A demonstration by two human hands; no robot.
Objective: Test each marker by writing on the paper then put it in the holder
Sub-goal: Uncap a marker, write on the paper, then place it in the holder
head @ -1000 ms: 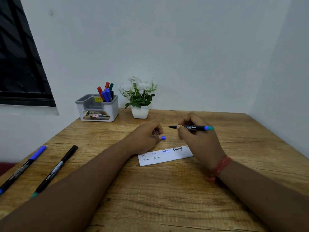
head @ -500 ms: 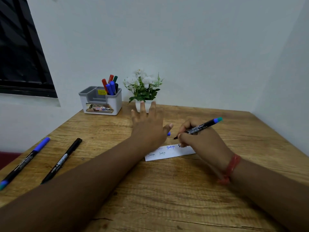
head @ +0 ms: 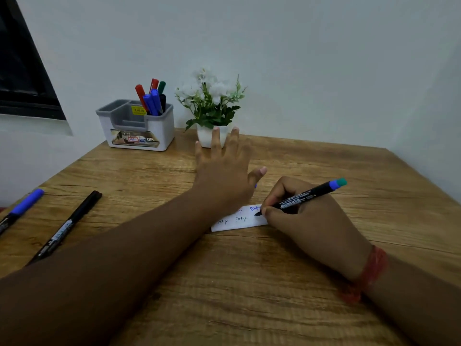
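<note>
My right hand grips a black marker with a blue and green end, its tip touching the white paper strip, which carries several handwritten words. My left hand lies flat with fingers spread on the paper's left part, and a sliver of blue cap shows tucked under its thumb. The white and grey holder stands at the back left with several markers upright in its right compartment. At the table's left edge lie a blue-capped marker and a black-capped marker.
A small white pot of white flowers stands just beyond my left fingertips, right of the holder. The wooden table meets white walls at the back and right. A dark window frame is at the upper left.
My right hand turned the marker from level to tip-down and brought it onto the paper. My left hand opened from a loose fist and flattened onto the strip.
</note>
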